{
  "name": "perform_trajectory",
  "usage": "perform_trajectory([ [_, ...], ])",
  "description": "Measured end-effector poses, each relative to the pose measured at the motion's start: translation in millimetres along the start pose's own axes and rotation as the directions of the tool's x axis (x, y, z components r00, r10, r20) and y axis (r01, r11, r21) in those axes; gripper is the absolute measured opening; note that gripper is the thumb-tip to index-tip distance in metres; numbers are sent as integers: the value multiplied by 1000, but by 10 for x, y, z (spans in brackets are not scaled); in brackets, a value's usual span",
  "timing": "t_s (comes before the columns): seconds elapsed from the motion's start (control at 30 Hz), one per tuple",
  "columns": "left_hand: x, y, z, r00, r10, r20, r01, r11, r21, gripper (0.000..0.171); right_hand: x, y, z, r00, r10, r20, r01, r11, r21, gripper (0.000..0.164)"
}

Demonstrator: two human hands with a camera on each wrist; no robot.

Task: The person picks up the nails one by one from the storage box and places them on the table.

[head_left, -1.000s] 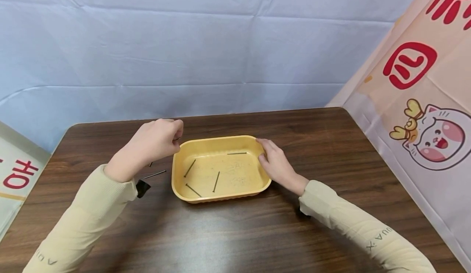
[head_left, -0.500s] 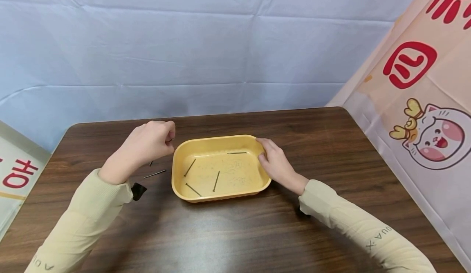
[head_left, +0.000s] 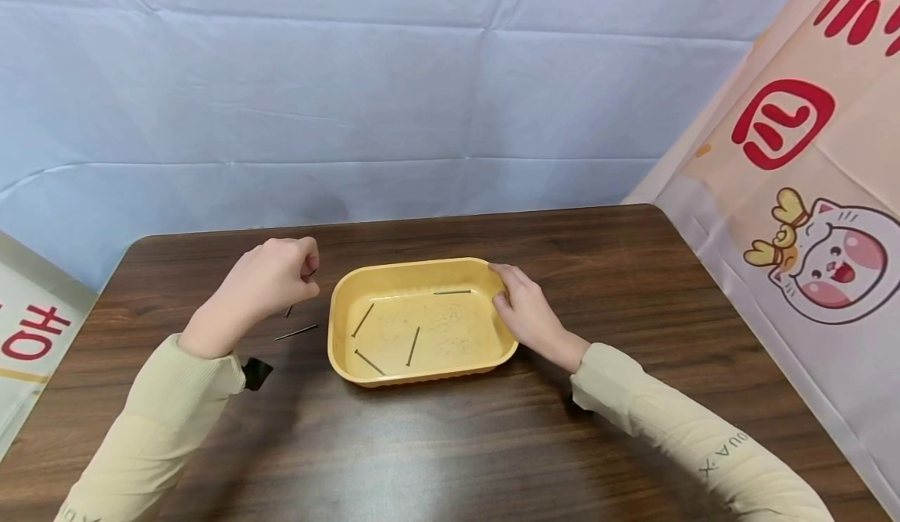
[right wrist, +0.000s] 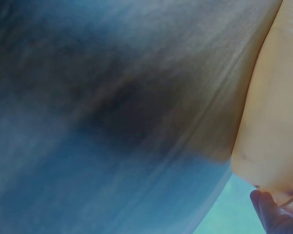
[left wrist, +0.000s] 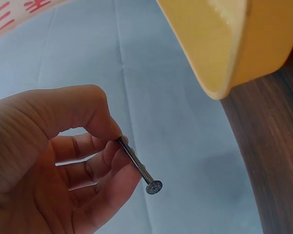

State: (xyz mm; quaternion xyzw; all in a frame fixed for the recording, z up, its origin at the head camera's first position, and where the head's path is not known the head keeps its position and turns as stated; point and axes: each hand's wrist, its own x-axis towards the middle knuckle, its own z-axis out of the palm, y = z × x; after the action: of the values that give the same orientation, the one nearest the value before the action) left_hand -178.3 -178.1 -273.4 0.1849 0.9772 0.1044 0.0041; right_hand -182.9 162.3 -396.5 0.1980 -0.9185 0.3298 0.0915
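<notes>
My left hand [head_left: 270, 276] pinches a dark nail [left wrist: 136, 163] between thumb and fingers, its flat round head pointing outward in the left wrist view. The hand is raised over the table, left of the yellow plastic tray [head_left: 415, 268]. My right hand [head_left: 530, 311] grips the tray's right end, thumb over the rim and fingers along the outside. Several nails lie apart from each other on the tray floor, among them one nail [head_left: 413, 347] near the middle. Below my left hand, a nail [head_left: 296, 332] lies on the table, with another nail [head_left: 288, 311] partly hidden by the hand.
The dark wood-grain table [head_left: 436, 452] carries the tray. Behind it hangs a pale blue cloth [head_left: 394, 92]. A printed banner [head_left: 808, 194] stands along the right side, and another printed panel [head_left: 35, 342] is at the left edge.
My left hand has moved left and slightly down, away from the tray's left rim. The right hand, the tray and the nails in it have stayed put.
</notes>
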Motion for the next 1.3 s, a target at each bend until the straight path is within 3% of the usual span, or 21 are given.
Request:
perform_trajectory([
  [0.63,-89,-223,90,996,-72,59,73,997,-26,15,-2,-10,-10,1000,14,13,-14,1000,5,43],
  [1.3,-156,-445,220,978,-142,150,153,986,-62,19,-1,-3,-8,1000,9,12,-9,1000,9,43],
])
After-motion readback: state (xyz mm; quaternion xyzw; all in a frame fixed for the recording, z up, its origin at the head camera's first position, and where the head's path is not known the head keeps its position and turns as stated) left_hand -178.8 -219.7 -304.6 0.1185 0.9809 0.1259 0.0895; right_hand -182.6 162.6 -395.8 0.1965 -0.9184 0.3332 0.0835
